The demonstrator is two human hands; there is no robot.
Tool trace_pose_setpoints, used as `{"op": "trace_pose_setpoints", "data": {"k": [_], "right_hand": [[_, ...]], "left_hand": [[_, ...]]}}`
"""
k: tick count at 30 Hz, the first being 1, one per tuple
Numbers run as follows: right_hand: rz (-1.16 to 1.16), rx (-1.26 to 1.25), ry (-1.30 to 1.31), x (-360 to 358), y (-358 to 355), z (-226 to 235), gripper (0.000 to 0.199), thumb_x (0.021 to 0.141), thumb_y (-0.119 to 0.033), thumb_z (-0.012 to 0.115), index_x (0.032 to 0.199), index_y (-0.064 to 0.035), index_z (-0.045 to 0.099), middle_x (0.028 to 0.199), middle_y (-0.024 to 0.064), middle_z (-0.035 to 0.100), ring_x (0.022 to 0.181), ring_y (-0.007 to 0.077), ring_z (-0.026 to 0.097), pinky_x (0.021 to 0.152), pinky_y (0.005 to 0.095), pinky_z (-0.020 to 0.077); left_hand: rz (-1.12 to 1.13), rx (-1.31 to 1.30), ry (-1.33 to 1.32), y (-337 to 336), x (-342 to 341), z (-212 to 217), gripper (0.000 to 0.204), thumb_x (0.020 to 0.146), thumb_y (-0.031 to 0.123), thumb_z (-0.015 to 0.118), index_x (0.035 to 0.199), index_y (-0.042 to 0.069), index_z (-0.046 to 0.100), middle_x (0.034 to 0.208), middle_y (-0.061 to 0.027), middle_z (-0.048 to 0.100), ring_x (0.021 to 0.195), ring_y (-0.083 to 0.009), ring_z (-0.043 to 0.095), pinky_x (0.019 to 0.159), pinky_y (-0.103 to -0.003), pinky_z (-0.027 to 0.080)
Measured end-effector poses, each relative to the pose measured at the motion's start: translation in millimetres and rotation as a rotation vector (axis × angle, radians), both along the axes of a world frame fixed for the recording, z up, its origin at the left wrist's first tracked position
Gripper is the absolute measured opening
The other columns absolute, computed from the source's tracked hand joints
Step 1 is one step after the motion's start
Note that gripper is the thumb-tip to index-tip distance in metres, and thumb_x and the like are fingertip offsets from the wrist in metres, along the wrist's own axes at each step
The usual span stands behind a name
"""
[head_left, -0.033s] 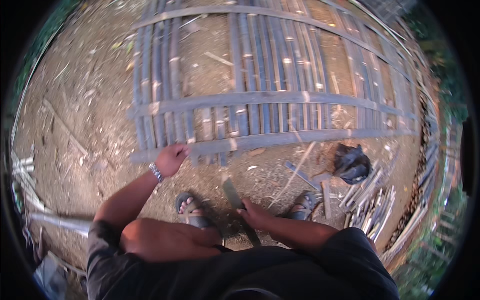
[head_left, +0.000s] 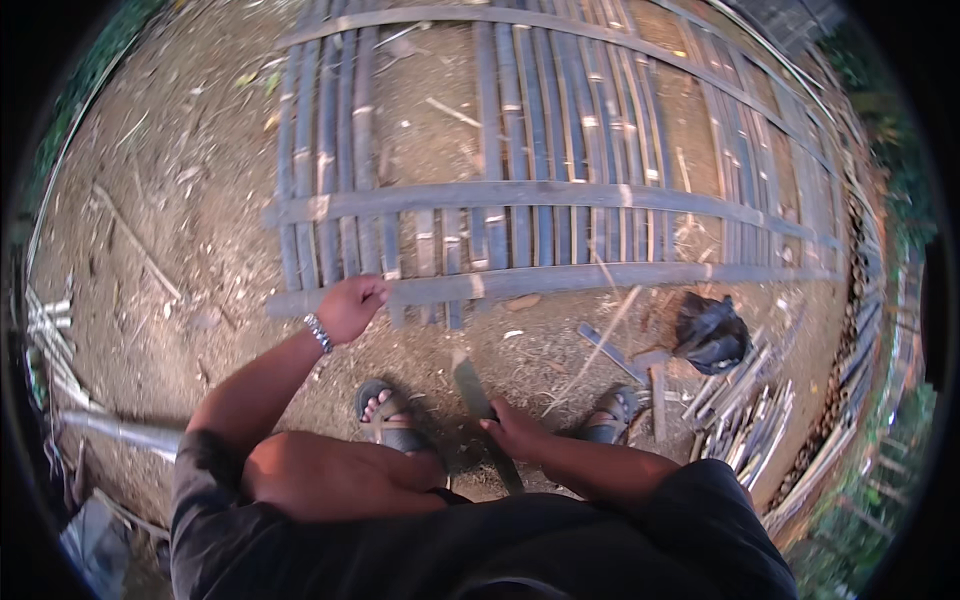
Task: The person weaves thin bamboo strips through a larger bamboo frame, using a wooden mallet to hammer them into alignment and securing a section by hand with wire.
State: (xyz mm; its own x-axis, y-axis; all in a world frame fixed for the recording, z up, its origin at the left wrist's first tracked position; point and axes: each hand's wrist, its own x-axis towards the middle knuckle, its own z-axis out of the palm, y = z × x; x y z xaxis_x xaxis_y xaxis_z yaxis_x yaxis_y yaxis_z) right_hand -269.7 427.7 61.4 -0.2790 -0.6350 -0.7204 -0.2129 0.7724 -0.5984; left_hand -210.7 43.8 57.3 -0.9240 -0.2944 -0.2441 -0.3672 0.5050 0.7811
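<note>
My right hand (head_left: 512,430) is closed around a machete (head_left: 472,388), low between my feet. Its broad, dull blade points forward toward the bamboo; its rear end runs back toward my body. On the left, my left hand (head_left: 352,308) has a metal-banded watch at the wrist. Its fingers are curled, over the near cross slat (head_left: 560,280) close to its left end; whether they pinch anything is hidden. That slat belongs to a lattice of split bamboo strips (head_left: 540,130) lying on the ground, long strips crossed by several slats.
Right of my feet lie a black plastic bag (head_left: 712,335) and a pile of cut bamboo pieces (head_left: 750,425). A short loose slat (head_left: 612,352) rests near the bag. More bamboo poles (head_left: 125,432) lie at the left. Dirt ground carries scattered chips.
The view has shifted slightly, so the lattice sits a little further right. My left hand remains over the near slat, and the machete stays in my right hand.
</note>
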Motion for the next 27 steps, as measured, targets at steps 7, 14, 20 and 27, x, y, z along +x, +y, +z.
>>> {"op": "trace_pose_setpoints", "data": {"k": [7,14,20,27], "right_hand": [[0.177,0.173,-0.260,69,39,5,0.044,0.099,-0.035,0.057,0.128,-0.0020,0.048,0.108,0.0263,0.066,0.103,0.0426,0.065,0.088,0.0498,0.0492],[-0.061,0.245,-0.514,33,5,-19,0.041,0.097,-0.034,0.062,0.121,-0.0013,0.058,0.107,0.0203,0.069,0.100,0.0367,0.067,0.088,0.0452,0.0502],[0.063,0.216,-0.001,32,-15,3,0.040,0.098,-0.037,0.060,0.116,-0.0019,0.060,0.108,0.0232,0.069,0.102,0.0406,0.066,0.088,0.0485,0.0502],[0.076,0.331,-0.040,51,-17,4,0.044,0.098,-0.044,0.058,0.111,-0.0022,0.062,0.101,0.0209,0.069,0.094,0.0381,0.068,0.084,0.0474,0.0515]], "left_hand": [[-0.400,-0.304,-0.139,35,37,33,0.037,0.085,0.023,0.073,0.117,0.007,0.064,0.108,-0.0123,0.063,0.095,-0.0313,0.068,0.083,-0.044,0.056],[-0.631,-0.452,-0.246,53,-10,31,0.053,0.081,0.028,0.076,0.122,0.002,0.055,0.113,-0.0155,0.059,0.101,-0.0341,0.067,0.086,-0.044,0.056],[-0.637,-0.486,-0.309,54,-14,18,0.053,0.082,0.029,0.076,0.121,0.001,0.054,0.115,-0.0179,0.060,0.102,-0.0338,0.067,0.086,-0.043,0.056],[-0.611,-0.439,-0.293,52,-12,11,0.051,0.083,0.030,0.073,0.120,0.001,0.054,0.113,-0.0195,0.061,0.101,-0.0340,0.067,0.087,-0.043,0.056]]}}
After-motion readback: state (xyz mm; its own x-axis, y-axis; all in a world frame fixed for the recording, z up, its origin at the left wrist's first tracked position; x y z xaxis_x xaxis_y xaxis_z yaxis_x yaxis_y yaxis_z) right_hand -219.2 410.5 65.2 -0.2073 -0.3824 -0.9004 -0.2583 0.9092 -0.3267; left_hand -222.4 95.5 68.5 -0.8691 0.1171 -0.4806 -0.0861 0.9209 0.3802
